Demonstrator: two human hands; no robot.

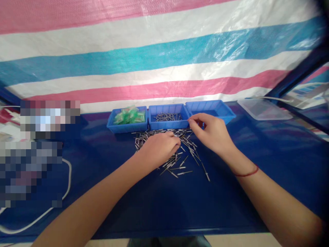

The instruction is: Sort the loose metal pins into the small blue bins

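Note:
A loose pile of small metal rivets [189,148] lies on the blue table in front of three blue bins. My left hand [159,148] rests on the pile, fingers curled over the rivets; what it holds is hidden. My right hand [212,132] hovers by the front edge of the middle bin [168,116], thumb and forefinger pinched, likely on a rivet too small to make out. The left bin [128,120] holds green-and-clear plastic pieces. The middle bin holds more rivets. The right bin [213,108] shows nothing inside.
A striped pink, white and blue tarp hangs behind the bins. A clear plastic lid [263,109] lies at the right. A white cable [64,192] loops over the table at the left, near a blurred-out area. A dark blue frame bar [300,72] slants at the far right.

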